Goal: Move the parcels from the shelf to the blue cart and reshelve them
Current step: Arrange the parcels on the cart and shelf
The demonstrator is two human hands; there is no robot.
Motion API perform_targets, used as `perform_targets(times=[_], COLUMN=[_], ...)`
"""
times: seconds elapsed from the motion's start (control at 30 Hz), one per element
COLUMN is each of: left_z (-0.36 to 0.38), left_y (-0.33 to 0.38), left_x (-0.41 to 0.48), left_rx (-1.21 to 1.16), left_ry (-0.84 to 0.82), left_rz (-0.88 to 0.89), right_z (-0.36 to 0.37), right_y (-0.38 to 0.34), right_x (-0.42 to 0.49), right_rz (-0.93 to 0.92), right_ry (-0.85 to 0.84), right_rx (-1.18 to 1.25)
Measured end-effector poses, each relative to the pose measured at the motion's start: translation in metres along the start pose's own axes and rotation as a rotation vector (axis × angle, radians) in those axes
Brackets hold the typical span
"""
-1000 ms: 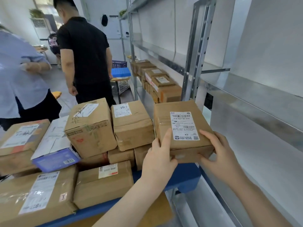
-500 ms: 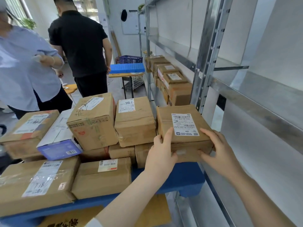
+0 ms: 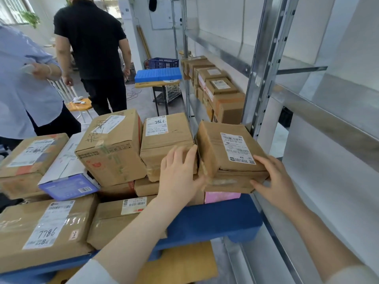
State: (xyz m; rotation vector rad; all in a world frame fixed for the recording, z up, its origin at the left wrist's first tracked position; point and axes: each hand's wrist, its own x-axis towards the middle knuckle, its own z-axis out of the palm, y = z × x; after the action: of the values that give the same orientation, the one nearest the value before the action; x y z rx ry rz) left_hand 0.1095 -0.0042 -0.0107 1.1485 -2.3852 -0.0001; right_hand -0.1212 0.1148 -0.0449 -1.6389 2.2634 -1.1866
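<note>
Parcel (image 3: 229,152) no longer held level: now tilted, sitting on pink parcel (image 3: 222,197) at right end of blue cart (image 3: 215,220), hard against neighbouring box (image 3: 166,138). Left hand (image 3: 180,175) has slid off top onto left face, thumb round front corner. Right hand (image 3: 274,181) fingers clasp right front corner. Set-down on cart looks nearly done, letting go likely next.

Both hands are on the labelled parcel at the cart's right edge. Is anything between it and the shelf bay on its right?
Nothing visible lies in that bay. Only the shelf upright stands near, just beyond the far right corner of the parcel. On the near side of it, the way looks open.
</note>
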Motion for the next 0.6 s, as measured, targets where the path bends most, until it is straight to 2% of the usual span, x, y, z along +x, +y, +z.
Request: perform_targets(times=[0.1, 0.2, 0.5, 0.6], left_z=[0.007, 0.015, 0.012, 0.009], left_y=[-0.021, -0.030, -0.034, -0.037], left_x=[0.014, 0.016, 0.023, 0.028], left_rx=[0.088, 0.118, 0.210, 0.282], left_ry=[-0.176, -0.247, -0.171, -0.136], left_rz=[-0.080, -0.091, -0.018, 0.054], right_z=[0.000, 0.001, 0.013, 0.016], right_y=[0.001, 0.003, 0.005, 0.006], right_x=[0.008, 0.019, 0.038, 0.039], right_rz=[0.001, 0.005, 0.020, 0.013], right_ry=[-0.018, -0.017, 0.003, -0.012], right_rx=[-0.011, -0.066, -0.188, -0.213])
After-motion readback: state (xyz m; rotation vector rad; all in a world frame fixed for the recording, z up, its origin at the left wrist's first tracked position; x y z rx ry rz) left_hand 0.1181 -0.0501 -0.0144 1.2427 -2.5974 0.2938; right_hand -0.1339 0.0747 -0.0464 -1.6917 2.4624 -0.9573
